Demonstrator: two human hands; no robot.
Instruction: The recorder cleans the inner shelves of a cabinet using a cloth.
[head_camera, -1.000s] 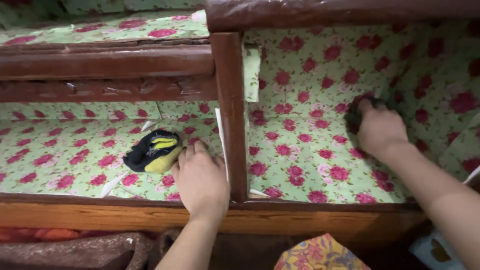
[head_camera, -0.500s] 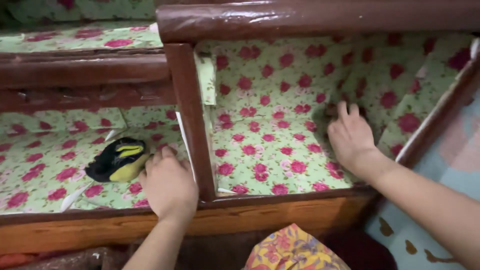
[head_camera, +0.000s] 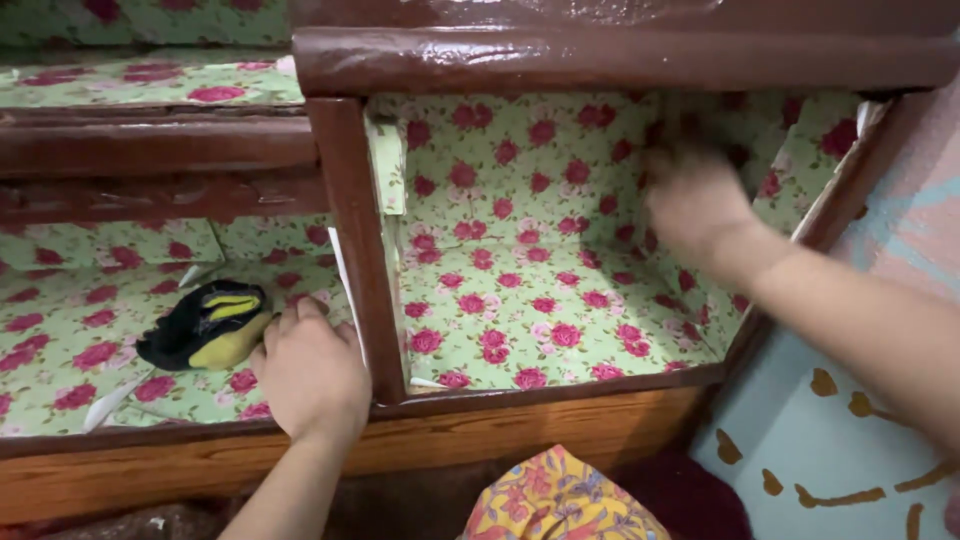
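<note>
We're resting our left hand (head_camera: 310, 372) flat, fingers together, palm down on the floral green-and-pink paper lining (head_camera: 60, 330) of the left compartment, prob. bracing ourselves against the dark brown wooden divider post (head_camera: 352, 230); it's gripping nothing. Its fingertips are lying just beside the black-and-yellow crumpled fabric item (head_camera: 205, 325), maybe touching it, can't tell. That's the only thing sitting in the left section, w/ a few white paper scraps near it. Our right hand (head_camera: 695, 200) is reaching deep into the right compartment toward the lined back wall (head_camera: 520, 150), blurred, so we can't tell if it's open or clutching anything. The right section is otherwise holding nothing we can see. Wooden front rail (head_camera: 560, 430) is running below.
</note>
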